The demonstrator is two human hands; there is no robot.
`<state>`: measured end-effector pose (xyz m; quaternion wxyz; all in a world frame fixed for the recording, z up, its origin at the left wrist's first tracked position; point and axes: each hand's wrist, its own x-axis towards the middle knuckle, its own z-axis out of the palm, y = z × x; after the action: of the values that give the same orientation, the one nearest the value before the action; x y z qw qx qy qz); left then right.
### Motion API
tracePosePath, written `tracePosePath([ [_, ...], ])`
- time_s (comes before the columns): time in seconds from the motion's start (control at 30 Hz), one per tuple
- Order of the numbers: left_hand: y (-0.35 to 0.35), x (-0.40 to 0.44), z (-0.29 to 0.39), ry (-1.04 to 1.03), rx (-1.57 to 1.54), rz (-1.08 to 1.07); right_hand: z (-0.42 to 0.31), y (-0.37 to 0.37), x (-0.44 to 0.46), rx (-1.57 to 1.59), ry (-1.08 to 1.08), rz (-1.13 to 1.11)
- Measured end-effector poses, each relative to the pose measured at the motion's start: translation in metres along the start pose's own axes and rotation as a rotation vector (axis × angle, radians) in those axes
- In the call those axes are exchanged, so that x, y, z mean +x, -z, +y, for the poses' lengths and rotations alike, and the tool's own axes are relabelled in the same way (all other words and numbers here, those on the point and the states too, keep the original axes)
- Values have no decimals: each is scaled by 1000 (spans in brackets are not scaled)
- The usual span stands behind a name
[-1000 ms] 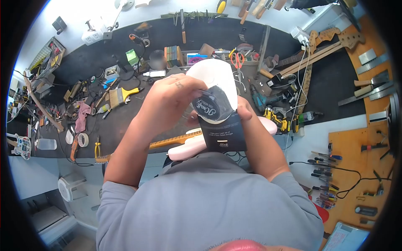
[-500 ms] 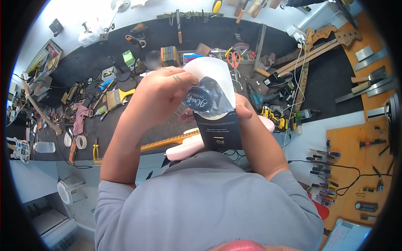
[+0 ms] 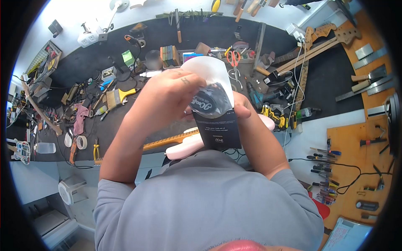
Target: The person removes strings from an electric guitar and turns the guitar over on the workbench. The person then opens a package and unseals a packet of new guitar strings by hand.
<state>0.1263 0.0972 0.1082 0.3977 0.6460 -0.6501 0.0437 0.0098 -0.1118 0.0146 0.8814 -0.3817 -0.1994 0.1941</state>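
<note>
Closed around the right edge of a black printed envelope (image 3: 217, 131) with a raised white flap (image 3: 213, 67), my right hand (image 3: 242, 106) keeps it upright before my chest. A clear plastic bag with a dark oval label (image 3: 205, 103) sits at the envelope's mouth. My left hand (image 3: 173, 90) pinches the top of that bag; its fingertips are partly hidden. Below and behind the envelope lies a pale pink guitar body (image 3: 184, 149) with a wooden neck (image 3: 161, 142) pointing left.
Behind the hands the dark bench holds orange scissors (image 3: 233, 58), a wide brush (image 3: 119, 97), a yellow drill (image 3: 274, 115), a tape roll (image 3: 81, 142) and yellow-handled pliers (image 3: 96, 148). Guitar necks (image 3: 314, 52) lean at the right; tools hang on a wooden board (image 3: 347, 146).
The plastic bag has shifted slightly and its label is tilted differently. My left hand moved a little left and up, then back right. My right hand still holds the envelope.
</note>
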Motion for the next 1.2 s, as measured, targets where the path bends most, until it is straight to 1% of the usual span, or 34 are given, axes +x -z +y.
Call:
tracePosePath([
  [0.07,-2,1,5,40,-54,-111,2,3,-1,3,7,18],
  [0.1,-3,0,8,61,-81,-166,13,10,0,23,72,12],
  [0.13,-8,-1,9,31,-116,-109,18,14,1,36,119,-15],
  [0.2,-12,-3,13,105,-177,-23,22,21,4,56,194,-91],
  [0.23,-14,-4,14,142,-209,17,22,20,2,49,196,-73],
  [0.27,-16,-6,14,228,-297,5,22,18,1,41,198,-55],
  [0.3,-18,-9,13,315,-383,-8,20,7,-2,21,172,29],
  [0.33,-22,-12,11,403,-470,-20,24,12,-6,0,153,52],
  [0.37,-28,-15,9,303,-389,-34,27,17,-11,-20,135,76],
  [0.4,-36,-18,6,203,-306,-47,41,47,-18,-43,125,38],
  [0.43,-41,-18,7,104,-223,-59,44,56,-20,-63,119,15],
  [0.47,-45,-19,13,117,-217,-51,47,64,-23,-83,114,-9],
  [0.53,-47,-22,16,47,-164,13,36,55,-19,-122,115,-25],
  [0.57,-47,-23,16,10,-139,43,32,47,-21,-93,124,25],
  [0.6,-42,-22,19,-6,-28,2,21,20,-18,-62,135,78],
  [0.63,-43,-25,18,10,-15,-18,15,6,-16,-30,146,130],
  [0.67,-45,-29,17,27,0,-38,18,15,-16,-73,203,66],
  [0.7,-47,-32,17,46,15,-57,16,10,-17,-89,169,128],
  [0.77,-52,-32,25,91,2,130,11,-6,-20,-122,99,248],
  [0.8,-54,-32,28,113,-4,225,15,-14,-17,-105,196,251],
  [0.87,-53,-37,25,277,-105,380,7,-34,-4,21,254,280],
  [0.9,-54,-47,14,367,-80,401,7,-40,1,86,283,295],
  [0.93,-56,-56,2,457,-57,418,15,-42,5,201,390,285],
  [1.03,-71,-67,-11,806,-1015,295,19,-43,5,232,302,398],
  [1.07,-81,-73,-12,824,-1081,341,31,-28,-5,130,264,585],
  [1.1,-85,-76,-10,826,-1106,356,42,-16,-3,146,266,683],
  [1.17,-89,-80,-8,835,-1160,392,57,-7,6,17,295,839],
  [1.2,-90,-85,-10,856,-1182,363,60,-8,6,-33,297,859],
])
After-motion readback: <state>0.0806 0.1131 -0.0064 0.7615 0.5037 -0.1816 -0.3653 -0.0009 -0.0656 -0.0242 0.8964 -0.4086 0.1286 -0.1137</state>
